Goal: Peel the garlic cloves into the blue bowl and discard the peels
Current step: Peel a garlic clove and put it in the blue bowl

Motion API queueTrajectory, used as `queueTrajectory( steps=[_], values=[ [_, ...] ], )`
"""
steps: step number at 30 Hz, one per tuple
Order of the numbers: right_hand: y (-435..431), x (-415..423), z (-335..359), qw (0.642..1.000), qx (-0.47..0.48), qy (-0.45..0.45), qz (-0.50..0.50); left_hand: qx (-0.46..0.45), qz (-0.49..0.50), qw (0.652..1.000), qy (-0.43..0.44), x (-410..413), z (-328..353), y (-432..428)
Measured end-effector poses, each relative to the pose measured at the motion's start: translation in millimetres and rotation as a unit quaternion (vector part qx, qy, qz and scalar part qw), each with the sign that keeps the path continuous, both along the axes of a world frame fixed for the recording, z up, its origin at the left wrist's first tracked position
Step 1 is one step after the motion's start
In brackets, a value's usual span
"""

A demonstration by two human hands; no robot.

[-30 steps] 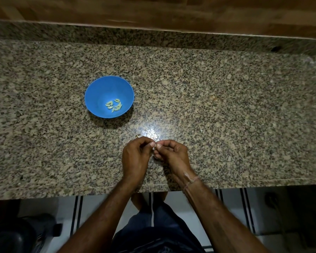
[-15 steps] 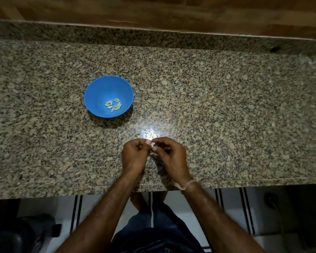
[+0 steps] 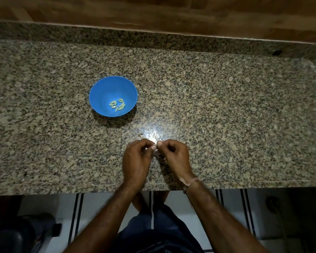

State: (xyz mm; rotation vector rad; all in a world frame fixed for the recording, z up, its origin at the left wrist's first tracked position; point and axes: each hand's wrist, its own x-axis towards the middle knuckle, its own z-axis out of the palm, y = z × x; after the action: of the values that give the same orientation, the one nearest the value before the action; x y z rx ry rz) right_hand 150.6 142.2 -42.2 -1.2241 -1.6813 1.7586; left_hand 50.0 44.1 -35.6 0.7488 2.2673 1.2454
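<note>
Squinting here: the clove (image 3: 155, 145) is nearly buried between the fingertips, just a pale sliver, so I can't tell which way it points. Left hand (image 3: 136, 159) and right hand (image 3: 175, 157) both curl tight, pinching it together. Blue bowl (image 3: 106, 92) sits at 10 o'clock from them, peeled cloves (image 3: 117, 105) inside.

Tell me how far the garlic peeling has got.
Done: several peeled cloves lie in the blue bowl. In hand: the left hand and right hand pinch a small pale piece, likely a clove, between their fingertips over the counter. Left: it has yet to reach the bowl, and a scrap on the counter just beyond the hands is not yet discarded. No unpeeled cloves show elsewhere.
</note>
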Motion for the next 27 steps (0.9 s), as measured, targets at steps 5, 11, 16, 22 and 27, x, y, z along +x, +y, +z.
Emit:
queueTrajectory(
  steps=[5,11,16,22,27],
  values=[
    [-3.7,-2.7,-1.4,0.999,0.022,-0.016,0.025,0.004,0.007,1.000,0.026,-2.3,1.1,-10.1],
    [-10.7,-6.8,-9.9,0.999,0.031,-0.030,0.031,0.003,0.027,0.999,0.027,-10.3,-0.5,-23.7],
    [-10.9,3.6,-10.7,0.995,0.077,-0.052,0.018,-0.026,0.114,0.993,0.023,-37.5,-12.2,-45.4],
    [-8.0,20.3,-13.1,0.985,0.133,-0.097,0.053,-0.060,0.105,0.988,0.098,-50.9,-29.9,-58.1],
    [-2.4,39.1,-12.1,0.988,0.124,-0.086,0.034,-0.015,-0.037,0.994,0.101,3.1,-25.3,-33.6]
  ],
)
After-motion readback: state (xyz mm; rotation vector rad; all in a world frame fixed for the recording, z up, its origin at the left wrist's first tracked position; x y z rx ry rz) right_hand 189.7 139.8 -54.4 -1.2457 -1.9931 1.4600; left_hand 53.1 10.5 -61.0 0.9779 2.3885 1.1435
